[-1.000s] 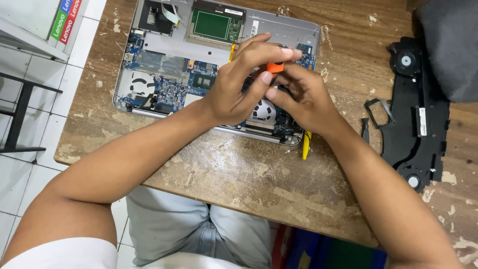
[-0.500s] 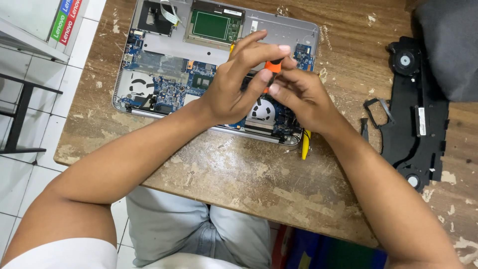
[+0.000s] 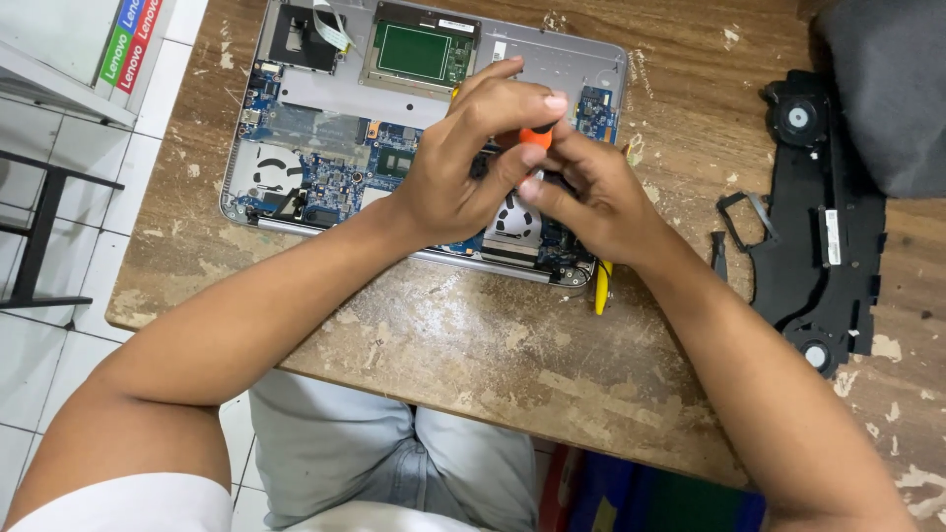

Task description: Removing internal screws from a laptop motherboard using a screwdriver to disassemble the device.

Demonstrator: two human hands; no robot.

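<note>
Gripping an orange-handled screwdriver (image 3: 536, 137) between us, we are working over the opened laptop (image 3: 424, 138) on the worn wooden table (image 3: 473, 335): our left hand (image 3: 463, 163) is curling its fingertips around the handle's top, while our right hand (image 3: 586, 197) is pinching the shaft lower down (near the round fan (image 3: 512, 219)).

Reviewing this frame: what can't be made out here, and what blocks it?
- Head view: the orange-handled tool shows only its cap; the left hand and right hand cover its shaft and tip.
- The part of the opened laptop being worked on is hidden under both hands.
- The yellow tool is mostly hidden by the right wrist.
- The dark cloth is cut off by the top and right edges.
</note>
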